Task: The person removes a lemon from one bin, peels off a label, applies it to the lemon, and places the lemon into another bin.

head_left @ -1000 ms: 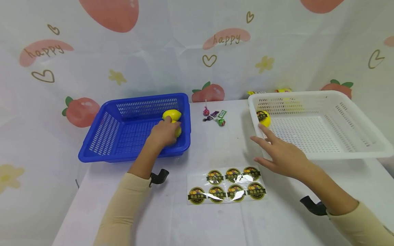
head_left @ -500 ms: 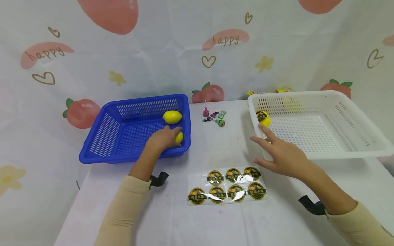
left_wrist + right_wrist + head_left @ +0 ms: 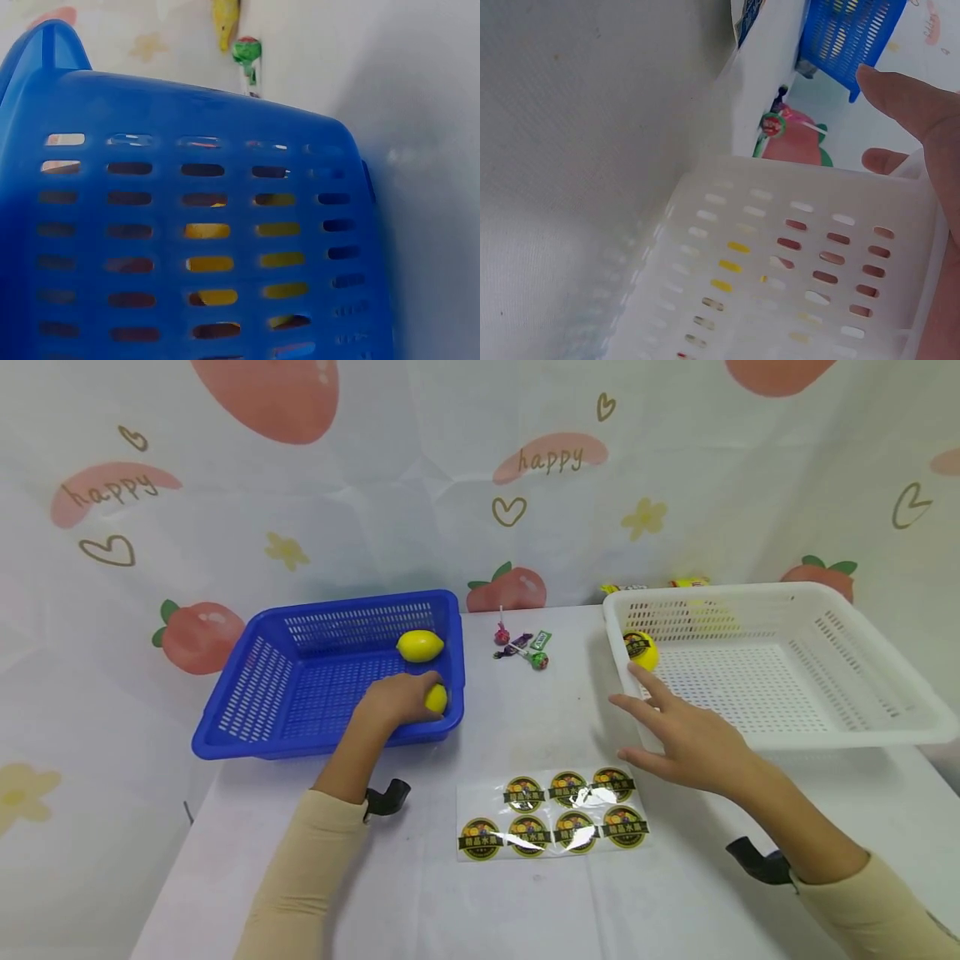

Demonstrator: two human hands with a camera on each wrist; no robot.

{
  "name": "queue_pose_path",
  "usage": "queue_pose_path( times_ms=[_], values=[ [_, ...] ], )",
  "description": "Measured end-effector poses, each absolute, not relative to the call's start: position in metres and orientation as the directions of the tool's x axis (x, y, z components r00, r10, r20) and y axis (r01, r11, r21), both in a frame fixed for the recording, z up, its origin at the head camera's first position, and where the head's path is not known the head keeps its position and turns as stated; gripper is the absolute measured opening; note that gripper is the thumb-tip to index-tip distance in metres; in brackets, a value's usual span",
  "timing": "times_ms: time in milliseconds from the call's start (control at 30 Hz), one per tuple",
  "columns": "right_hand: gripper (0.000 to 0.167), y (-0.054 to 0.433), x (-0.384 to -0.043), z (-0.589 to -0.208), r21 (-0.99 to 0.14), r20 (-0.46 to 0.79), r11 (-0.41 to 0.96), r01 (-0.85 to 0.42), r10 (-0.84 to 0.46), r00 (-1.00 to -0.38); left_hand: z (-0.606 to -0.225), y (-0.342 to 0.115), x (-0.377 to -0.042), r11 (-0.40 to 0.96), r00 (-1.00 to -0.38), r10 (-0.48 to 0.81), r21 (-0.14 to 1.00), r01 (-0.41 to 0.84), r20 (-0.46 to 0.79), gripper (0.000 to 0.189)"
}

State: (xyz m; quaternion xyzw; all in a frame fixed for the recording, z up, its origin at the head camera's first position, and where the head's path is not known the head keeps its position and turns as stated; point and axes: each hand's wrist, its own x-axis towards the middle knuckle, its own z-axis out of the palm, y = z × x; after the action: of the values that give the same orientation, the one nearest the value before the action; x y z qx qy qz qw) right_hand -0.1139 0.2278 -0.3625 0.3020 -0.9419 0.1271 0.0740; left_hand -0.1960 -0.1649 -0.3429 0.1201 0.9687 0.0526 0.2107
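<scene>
My left hand [image 3: 392,700] reaches into the blue basket [image 3: 258,749] and grips a yellow lemon [image 3: 437,699] at its front right corner. A second lemon [image 3: 420,646] lies behind that one on the basket floor. In the left wrist view the slotted basket wall [image 3: 165,109] hides the hand, and yellow shows through its slots. Over the front left corner of the white basket [image 3: 840,740] my right hand [image 3: 686,739] rests with spread fingers. Inside that basket, by its left wall, sits a yellow lemon with a dark round sticker [image 3: 641,650]. The right wrist view shows the white basket's wall [image 3: 832,191].
A sheet of round fruit labels [image 3: 553,814] lies on the white table [image 3: 525,902] between the forearms. Several wrapped sweets, including a green lollipop [image 3: 539,660], lie between the baskets. Yellow wrappers [image 3: 690,582] show behind the white basket. A printed cloth [image 3: 420,468] hangs behind.
My left hand has moved from beside the rear lemon to the front one, and its fingers have closed round it. The rear lemon is now uncovered. My right hand stays put.
</scene>
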Motion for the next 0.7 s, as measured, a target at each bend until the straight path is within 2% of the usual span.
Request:
queue_pose_path(
  times_ms=[267, 700],
  values=[
    [0.067, 0.227, -0.113, -0.362, -0.197, 0.211, 0.79, -0.581, -0.544, -0.812, -0.344, -0.175, -0.193, 0.954, -0.948, 0.26, 0.2, 0.224, -0.181, 0.066],
    [0.067, 0.226, -0.114, -0.362, -0.186, 0.201, 0.801, -0.569, -0.536, -0.82, -0.338, -0.184, -0.174, 0.882, -0.957, 0.288, 0.398, 0.253, -0.028, 0.071]
  ],
)
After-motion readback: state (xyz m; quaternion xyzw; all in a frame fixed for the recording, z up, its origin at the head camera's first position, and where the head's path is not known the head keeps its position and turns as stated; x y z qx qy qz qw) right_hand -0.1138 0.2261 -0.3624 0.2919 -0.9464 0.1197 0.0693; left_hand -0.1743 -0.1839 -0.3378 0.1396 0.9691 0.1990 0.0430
